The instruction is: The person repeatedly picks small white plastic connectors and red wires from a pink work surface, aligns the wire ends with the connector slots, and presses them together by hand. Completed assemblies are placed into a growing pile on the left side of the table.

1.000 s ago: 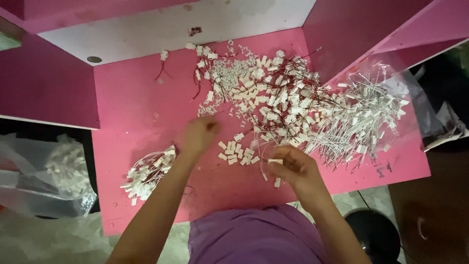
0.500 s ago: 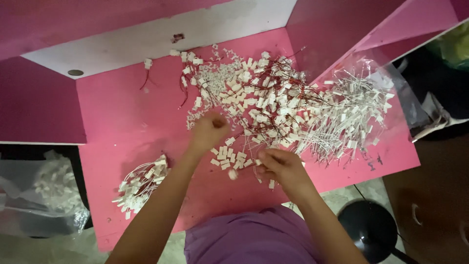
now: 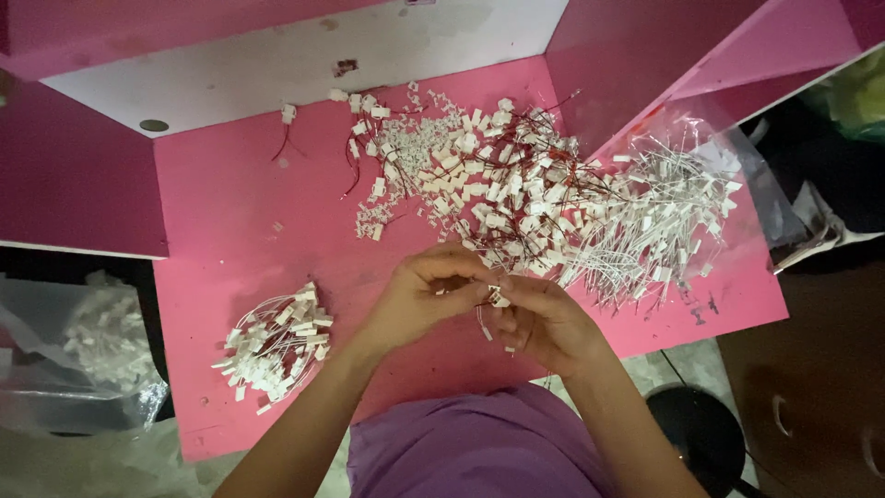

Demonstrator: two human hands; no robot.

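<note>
Both hands meet over the near middle of the pink bench (image 3: 221, 212), working one small white connector (image 3: 499, 300) between them. The left hand (image 3: 419, 295) curls in from the left with its fingertips narrowed to a pinch at the piece, and the right hand (image 3: 544, 318) closes on it from the other side, so each grip is shut on the same small part; a thin white wire lead (image 3: 483, 325) hangs down from it just below the fingers. Exactly how the fingertips sit on the connector is too small to tell. To do this fitting well, it seems wise to keep the piece pinched close to its body rather than by the wire, hold both wrists low and steady above the bench, and press straight so the fine lead is not bent or pulled out. The connector lies right between the two grips, touching both, just in front of the big loose heap of white connectors with red wires (image 3: 498, 184). A tangle of white-wired pieces on a clear plastic bag (image 3: 664, 212) spreads to the right of that heap, and a smaller gathered bundle of connectors (image 3: 277, 346) sits well apart to the left, beside the left forearm.
</note>
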